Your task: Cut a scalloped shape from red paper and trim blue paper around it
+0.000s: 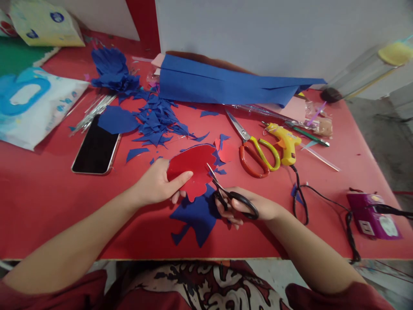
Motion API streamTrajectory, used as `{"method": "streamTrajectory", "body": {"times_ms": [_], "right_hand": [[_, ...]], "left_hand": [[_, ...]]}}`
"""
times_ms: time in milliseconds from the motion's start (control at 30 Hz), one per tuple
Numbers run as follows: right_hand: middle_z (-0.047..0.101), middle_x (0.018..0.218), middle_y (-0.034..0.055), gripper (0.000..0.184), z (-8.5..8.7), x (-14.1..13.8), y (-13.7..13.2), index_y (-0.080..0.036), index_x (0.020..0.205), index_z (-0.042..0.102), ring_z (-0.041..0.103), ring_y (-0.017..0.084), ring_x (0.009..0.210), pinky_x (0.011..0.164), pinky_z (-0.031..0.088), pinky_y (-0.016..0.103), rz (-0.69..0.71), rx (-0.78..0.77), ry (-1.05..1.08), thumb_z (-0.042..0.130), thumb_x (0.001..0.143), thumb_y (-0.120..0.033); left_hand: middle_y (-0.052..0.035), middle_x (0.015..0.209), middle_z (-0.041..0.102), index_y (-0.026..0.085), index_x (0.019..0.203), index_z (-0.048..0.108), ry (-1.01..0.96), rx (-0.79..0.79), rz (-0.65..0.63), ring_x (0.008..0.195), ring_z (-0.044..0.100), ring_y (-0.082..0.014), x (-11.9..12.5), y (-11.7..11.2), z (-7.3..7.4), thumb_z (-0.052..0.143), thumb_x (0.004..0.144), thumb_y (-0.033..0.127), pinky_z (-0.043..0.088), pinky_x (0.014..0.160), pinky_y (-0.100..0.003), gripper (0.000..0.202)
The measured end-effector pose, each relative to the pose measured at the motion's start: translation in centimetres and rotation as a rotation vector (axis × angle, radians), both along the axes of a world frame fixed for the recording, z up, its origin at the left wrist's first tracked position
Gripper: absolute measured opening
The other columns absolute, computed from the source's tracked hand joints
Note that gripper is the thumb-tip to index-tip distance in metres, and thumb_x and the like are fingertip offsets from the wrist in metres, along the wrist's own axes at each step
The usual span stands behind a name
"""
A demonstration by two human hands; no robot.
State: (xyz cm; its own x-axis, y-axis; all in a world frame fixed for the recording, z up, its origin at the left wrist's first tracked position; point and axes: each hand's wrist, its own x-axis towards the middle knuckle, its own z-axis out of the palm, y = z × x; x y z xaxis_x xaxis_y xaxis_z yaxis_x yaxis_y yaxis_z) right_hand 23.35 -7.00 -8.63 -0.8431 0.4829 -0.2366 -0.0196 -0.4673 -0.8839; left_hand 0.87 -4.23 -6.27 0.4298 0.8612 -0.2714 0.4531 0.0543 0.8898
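Observation:
My left hand (157, 184) pinches a rounded piece of red paper (192, 168) with scalloped edges, held just above the red table (48, 198). My right hand (254, 207) grips small black-handled scissors (231, 194), whose blades meet the right edge of the red paper. Under both lies a large blue paper offcut (196, 216).
A phone (97, 148) lies to the left, beside a heap of blue scraps (158, 122). Red and yellow scissors (254, 148), a yellow glue gun (286, 144) with its black cord and a purple power strip (372, 215) sit to the right. Folded blue paper (219, 84) lies at the back.

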Motion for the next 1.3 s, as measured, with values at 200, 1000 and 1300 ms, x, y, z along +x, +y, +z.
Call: {"method": "streamTrajectory", "body": {"times_ms": [200,1000,1300], "right_hand": [[0.037,0.056,-0.0065,0.051,-0.27,-0.22,-0.22,-0.016,0.065,0.040,0.037,0.003,0.040,0.037,0.042,0.019,-0.035,0.007,-0.003,0.048,0.077,-0.064],[0.038,0.057,-0.0057,0.047,-0.50,-0.38,-0.51,-0.013,0.071,0.044,0.037,0.003,0.041,0.039,0.042,0.020,-0.055,-0.012,0.089,0.049,0.079,-0.060],[0.036,0.056,-0.0067,0.046,-0.73,-0.31,-0.49,-0.014,0.070,0.044,0.034,0.002,0.039,0.038,0.041,0.018,-0.056,-0.033,0.077,0.051,0.079,-0.058]], "left_hand": [[0.0005,0.031,0.052,0.016,0.044,0.053,-0.009,0.007,0.000,0.030,0.051,-0.0088,-0.04,0.08,0.01,0.048,0.078,0.031,0.044,0.038,-0.016,0.038],[0.0011,0.031,0.051,0.015,0.044,0.053,-0.076,-0.045,-0.008,0.028,0.048,-0.0071,-0.09,-0.06,-0.24,0.049,0.078,0.030,0.042,0.035,-0.015,0.038],[0.0008,0.029,0.049,0.015,0.042,0.052,-0.075,-0.019,-0.006,0.029,0.049,-0.0075,-0.13,-0.03,-0.27,0.049,0.079,0.030,0.043,0.037,-0.015,0.039]]}}
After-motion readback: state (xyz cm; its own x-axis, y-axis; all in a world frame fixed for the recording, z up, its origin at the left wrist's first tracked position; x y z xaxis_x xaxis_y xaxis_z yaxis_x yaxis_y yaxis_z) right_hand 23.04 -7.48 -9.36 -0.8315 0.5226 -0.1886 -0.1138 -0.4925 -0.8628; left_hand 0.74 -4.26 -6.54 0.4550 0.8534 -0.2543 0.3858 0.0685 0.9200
